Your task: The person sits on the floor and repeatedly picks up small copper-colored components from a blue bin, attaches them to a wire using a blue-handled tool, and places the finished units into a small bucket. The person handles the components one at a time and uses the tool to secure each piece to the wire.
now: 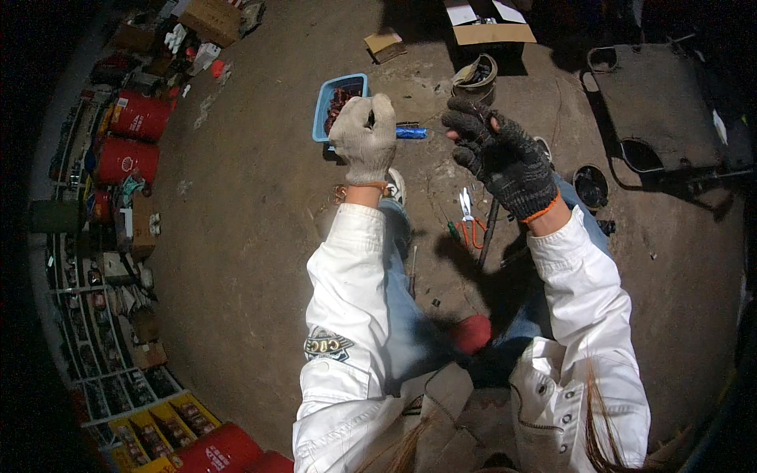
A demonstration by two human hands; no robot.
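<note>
My left hand (pixel 363 138), in a pale knit glove, is raised with its fingers closed in a fist. Anything inside is hidden. Beneath and beyond it is a blue plastic basin (pixel 318 126) with reddish-brown, copper-coloured pieces (pixel 341 101). My right hand (pixel 509 158) wears a dark, worn glove with bare fingertips showing. Its fingers are loosely bent and apart, with nothing visible between them. On the floor between my legs lie orange-handled shears (pixel 471 225), blades pointing away, beside a dark bar (pixel 489 232). A blue-wrapped item (pixel 411 133) lies right of the basin.
Beyond my right hand stands a bucket (pixel 476 77), with an open carton (pixel 493 33) behind it. A round container (pixel 590 186) is by my right leg. At far right is a dark flat-topped stand (pixel 662 102). Shelves with red drums (pixel 142 116) line the left.
</note>
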